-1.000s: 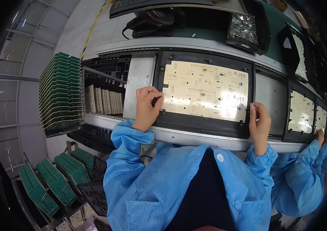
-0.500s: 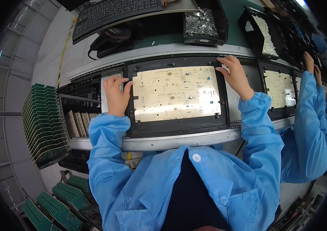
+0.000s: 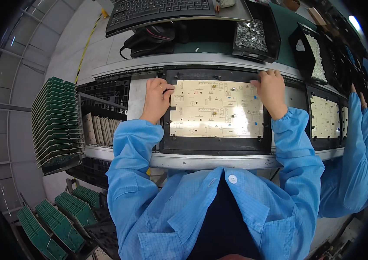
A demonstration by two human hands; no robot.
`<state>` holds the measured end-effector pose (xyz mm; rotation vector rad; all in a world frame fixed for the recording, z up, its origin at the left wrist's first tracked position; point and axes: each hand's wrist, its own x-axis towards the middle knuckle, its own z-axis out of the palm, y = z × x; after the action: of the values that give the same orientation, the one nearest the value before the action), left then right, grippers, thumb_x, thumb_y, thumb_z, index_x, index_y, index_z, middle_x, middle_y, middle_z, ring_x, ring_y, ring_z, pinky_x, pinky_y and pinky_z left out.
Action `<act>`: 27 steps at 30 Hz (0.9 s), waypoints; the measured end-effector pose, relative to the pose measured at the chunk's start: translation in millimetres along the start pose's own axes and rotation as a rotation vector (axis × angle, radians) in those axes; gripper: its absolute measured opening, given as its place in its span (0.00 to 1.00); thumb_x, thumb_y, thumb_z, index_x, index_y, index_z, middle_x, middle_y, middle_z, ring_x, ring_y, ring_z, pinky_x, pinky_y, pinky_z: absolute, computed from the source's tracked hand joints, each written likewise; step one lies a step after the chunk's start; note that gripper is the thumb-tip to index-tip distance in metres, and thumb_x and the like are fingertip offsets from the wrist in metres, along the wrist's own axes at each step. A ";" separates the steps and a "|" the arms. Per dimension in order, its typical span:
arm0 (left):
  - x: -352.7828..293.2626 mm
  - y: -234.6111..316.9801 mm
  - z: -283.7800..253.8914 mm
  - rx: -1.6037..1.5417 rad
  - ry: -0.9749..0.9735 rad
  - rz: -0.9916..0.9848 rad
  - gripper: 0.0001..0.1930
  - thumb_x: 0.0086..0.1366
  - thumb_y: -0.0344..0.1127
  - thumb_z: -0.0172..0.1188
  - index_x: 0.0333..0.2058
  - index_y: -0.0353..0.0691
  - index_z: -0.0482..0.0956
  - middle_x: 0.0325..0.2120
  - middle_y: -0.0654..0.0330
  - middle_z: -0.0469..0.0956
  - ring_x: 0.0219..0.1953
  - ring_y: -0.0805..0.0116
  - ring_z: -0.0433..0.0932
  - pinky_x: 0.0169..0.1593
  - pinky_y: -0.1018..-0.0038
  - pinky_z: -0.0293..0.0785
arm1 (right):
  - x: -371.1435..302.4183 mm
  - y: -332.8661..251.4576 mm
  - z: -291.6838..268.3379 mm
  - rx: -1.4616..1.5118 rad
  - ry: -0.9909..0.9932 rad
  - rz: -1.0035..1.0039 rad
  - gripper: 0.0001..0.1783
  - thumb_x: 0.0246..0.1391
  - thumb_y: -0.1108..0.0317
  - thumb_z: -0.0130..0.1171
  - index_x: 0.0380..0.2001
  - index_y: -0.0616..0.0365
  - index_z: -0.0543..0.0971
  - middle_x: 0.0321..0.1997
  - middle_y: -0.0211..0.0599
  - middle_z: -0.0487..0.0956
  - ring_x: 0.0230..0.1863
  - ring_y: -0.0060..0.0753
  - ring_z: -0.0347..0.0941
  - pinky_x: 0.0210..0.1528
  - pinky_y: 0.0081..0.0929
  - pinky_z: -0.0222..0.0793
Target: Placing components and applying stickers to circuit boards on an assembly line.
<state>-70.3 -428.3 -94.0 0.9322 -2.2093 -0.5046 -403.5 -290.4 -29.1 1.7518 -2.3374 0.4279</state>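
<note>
A pale circuit board [image 3: 201, 106], printed with markings and carrying a few small parts, lies flat in a black carrier frame [image 3: 218, 146] on a metal rail. My left hand [image 3: 154, 100] is closed, its thumb and forefinger at the board's upper left corner. My right hand [image 3: 272, 92] is also closed, with curled fingertips on the board's upper right corner. Small black knobs stand around the board on the frame. The right hand hides part of the frame's corner.
Green boards stand in a rack [image 3: 60, 125] at the left, beside a bin of pale boards [image 3: 101, 128]. Beyond the rail are a keyboard [image 3: 158, 11], a box of metal pieces [image 3: 251, 37] and a box of white pieces [image 3: 316, 58]. A co-worker's sleeve [image 3: 352, 160] is at right.
The view has shifted, moving the scene rightward. My fingers have drawn together at the board's upper corners; before, thumbs and forefingers were more spread. The board stays in its frame.
</note>
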 end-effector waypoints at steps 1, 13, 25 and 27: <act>5.3 6.1 -4.9 0.012 -0.004 0.036 0.07 0.55 0.28 0.65 0.35 0.37 0.83 0.35 0.54 0.75 0.44 0.53 0.70 0.51 0.64 0.67 | 3.5 -10.5 -2.6 -0.082 0.137 -0.149 0.14 0.46 0.67 0.68 0.34 0.64 0.81 0.35 0.47 0.78 0.39 0.49 0.76 0.41 0.37 0.71; 48.3 20.7 29.7 0.106 -0.089 -0.102 0.09 0.58 0.27 0.62 0.38 0.31 0.80 0.40 0.48 0.77 0.48 0.48 0.72 0.53 0.61 0.70 | 39.6 -54.0 51.4 0.639 -0.225 -0.381 0.03 0.47 0.77 0.61 0.27 0.65 0.79 0.32 0.45 0.79 0.40 0.51 0.74 0.45 0.38 0.71; 45.7 -5.2 13.3 -0.070 -0.226 0.226 0.04 0.54 0.21 0.57 0.30 0.33 0.77 0.35 0.49 0.76 0.44 0.47 0.74 0.48 0.62 0.71 | 107.5 11.3 38.4 0.134 0.243 -0.031 0.13 0.47 0.68 0.66 0.36 0.61 0.81 0.37 0.49 0.80 0.42 0.53 0.73 0.47 0.47 0.69; 49.6 4.2 5.7 -0.091 -0.269 0.217 0.04 0.56 0.21 0.56 0.31 0.32 0.77 0.36 0.49 0.76 0.43 0.47 0.74 0.48 0.63 0.71 | 128.7 24.0 48.6 0.035 -0.023 0.070 0.21 0.47 0.58 0.68 0.39 0.62 0.81 0.40 0.52 0.81 0.44 0.55 0.77 0.49 0.45 0.72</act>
<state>-101.9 -461.7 -74.0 0.5955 -2.4686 -0.6524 -462.1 -416.9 -36.5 1.7029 -2.4274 0.4647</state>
